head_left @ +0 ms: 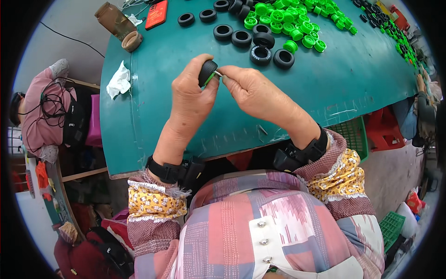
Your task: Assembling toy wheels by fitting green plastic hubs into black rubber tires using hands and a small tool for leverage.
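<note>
My left hand [191, 90] is closed round a small black toy tyre [207, 71], held up over the green table. A bright green wheel rim [210, 79] shows at the tyre's lower side. From the right, my right hand [246, 83] pinches a thin metal tool [218, 73]; its tip reaches the edge between tyre and rim. Most of the tool is hidden inside my fingers, so its exact kind cannot be seen. Beyond my hands lie loose black tyres [241, 38] and a pile of green wheel rims [288, 18].
The green table [162, 111] curves across the view. On its left are a crumpled white tissue [119, 81], a brown bottle [114, 19], a round lid [132, 42] and a red phone [156, 14]. More black and green parts [395, 32] lie far right. A red stool [383, 130] stands below.
</note>
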`<state>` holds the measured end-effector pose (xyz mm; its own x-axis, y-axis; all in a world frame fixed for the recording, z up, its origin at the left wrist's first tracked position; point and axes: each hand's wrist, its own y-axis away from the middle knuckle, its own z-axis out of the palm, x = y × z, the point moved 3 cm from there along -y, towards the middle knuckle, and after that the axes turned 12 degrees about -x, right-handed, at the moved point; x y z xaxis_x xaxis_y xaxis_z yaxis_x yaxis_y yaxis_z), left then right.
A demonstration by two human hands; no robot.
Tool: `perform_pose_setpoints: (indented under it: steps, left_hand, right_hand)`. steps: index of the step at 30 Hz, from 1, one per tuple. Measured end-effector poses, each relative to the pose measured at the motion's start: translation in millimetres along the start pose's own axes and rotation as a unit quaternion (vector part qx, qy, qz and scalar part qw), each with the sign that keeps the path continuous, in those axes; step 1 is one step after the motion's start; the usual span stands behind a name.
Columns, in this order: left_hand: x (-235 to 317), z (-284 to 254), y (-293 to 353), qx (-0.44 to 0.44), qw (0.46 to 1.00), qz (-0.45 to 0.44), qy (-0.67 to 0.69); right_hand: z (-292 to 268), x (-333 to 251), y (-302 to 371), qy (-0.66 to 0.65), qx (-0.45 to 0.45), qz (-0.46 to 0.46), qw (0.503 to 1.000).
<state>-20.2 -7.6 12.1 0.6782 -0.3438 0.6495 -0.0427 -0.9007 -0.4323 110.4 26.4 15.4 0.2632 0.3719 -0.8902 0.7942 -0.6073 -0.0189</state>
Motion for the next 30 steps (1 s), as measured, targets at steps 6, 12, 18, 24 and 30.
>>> perform_pose_setpoints:
  steps: [6, 12, 18, 24, 30]
  left_hand:
    - [-2, -6, 0, -0.055, 0.997, -0.016, 0.059]
    - [-7, -1, 7, -0.053, 0.999, -0.002, 0.01]
    - [-9, 3, 7, -0.024, 0.998, -0.022, 0.047]
    - [-3, 4, 3, 0.015, 0.994, -0.046, 0.097]
    - [2, 6, 7, 0.008, 0.998, 0.025, -0.05]
  right_hand:
    - [1, 9, 1, 0.047, 0.026, -0.027, 0.998]
    - [5, 12, 1, 0.042, -0.007, 0.011, 0.999]
    - [14, 10, 1, -0.04, 0.03, -0.017, 0.999]
    - [11, 4, -1, -0.092, 0.052, -0.004, 0.994]
    - [-2, -7, 4, 0.189, 0.009, 0.006, 0.982]
